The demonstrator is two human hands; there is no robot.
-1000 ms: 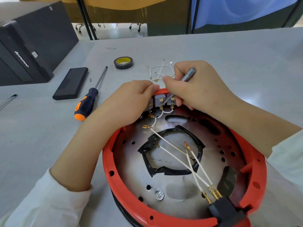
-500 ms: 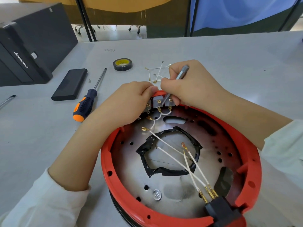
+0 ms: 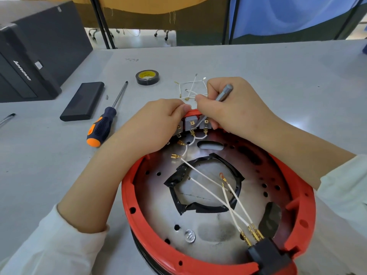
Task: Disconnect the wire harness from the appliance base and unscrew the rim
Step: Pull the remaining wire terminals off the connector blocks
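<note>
Poking at the plugs on the far rim

Holding the far edge of the red rim point(image 3: 218, 268), the left hand point(image 3: 151, 126) has its fingers curled over the top by the grey switch blocks point(image 3: 190, 123). The right hand point(image 3: 228, 108) pinches a thin grey metal tool point(image 3: 223, 94), and its tip points down between the blocks. Both hands sit in the same spot as a second ago. The tool leans a little more upright than it did then, and the hands have barely moved.

White wires point(image 3: 208, 187) run across the shiny metal plate point(image 3: 158, 205) of the appliance base to a black plug block point(image 3: 268, 257) at the near rim. One gold wire end point(image 3: 174, 156) lies loose on the plate. The base sits on the grey table point(image 3: 278, 76), close to the person.

More loose wires point(image 3: 190, 86) lie just behind the hands. To the left lie an orange and blue screwdriver point(image 3: 105, 124), a flat black case point(image 3: 82, 101) and a roll of black tape point(image 3: 147, 77).
</note>
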